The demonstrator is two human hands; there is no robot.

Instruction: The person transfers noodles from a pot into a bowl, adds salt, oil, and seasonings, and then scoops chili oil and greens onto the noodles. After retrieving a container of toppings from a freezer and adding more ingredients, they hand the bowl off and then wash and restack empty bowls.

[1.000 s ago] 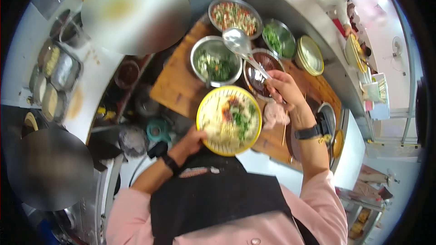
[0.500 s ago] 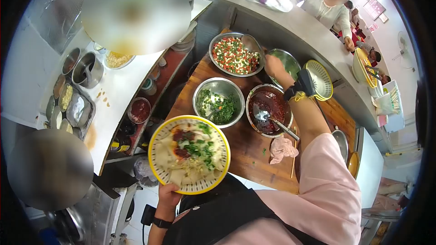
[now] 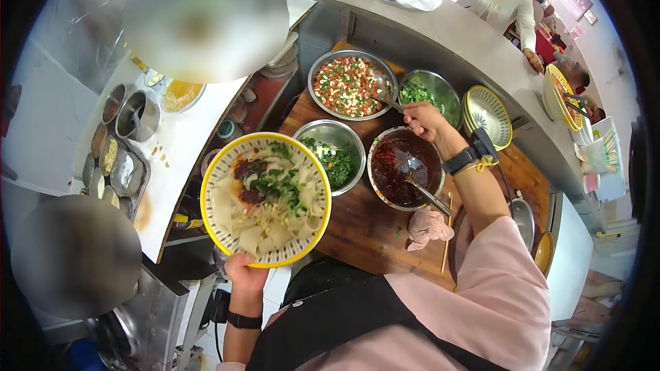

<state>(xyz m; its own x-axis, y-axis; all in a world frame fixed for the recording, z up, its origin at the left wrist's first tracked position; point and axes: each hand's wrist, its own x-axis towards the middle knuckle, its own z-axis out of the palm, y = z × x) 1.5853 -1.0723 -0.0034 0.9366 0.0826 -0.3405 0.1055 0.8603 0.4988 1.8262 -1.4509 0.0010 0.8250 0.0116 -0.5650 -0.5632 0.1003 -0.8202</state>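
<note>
My left hand (image 3: 246, 271) is closed on the lower rim of a yellow-rimmed bowl (image 3: 266, 257), holding it raised near the table's left edge. Inside lie wide flat noodles (image 3: 258, 233) topped with dark red chili and chopped greens. My right hand (image 3: 425, 121) grips the handle of a spoon (image 3: 393, 104), whose head is down in a steel bowl of diced red, white and green vegetables (image 3: 347, 82). Below that hand is a pot of dark red chili sauce (image 3: 395, 165) with a ladle (image 3: 430, 197) in it.
Steel bowls of chopped herbs (image 3: 337, 165) and sliced greens (image 3: 430, 93) share the wooden table (image 3: 364, 233) with stacked patterned bowls (image 3: 489, 117) and a pink cloth (image 3: 427, 228). A white side counter (image 3: 182, 130) holds condiment tins. A person stands across the serving counter (image 3: 440, 34).
My right hand has drawn back toward me, and the spoon's head has dipped into the diced vegetables. The noodle bowl in my left hand has moved up and left.
</note>
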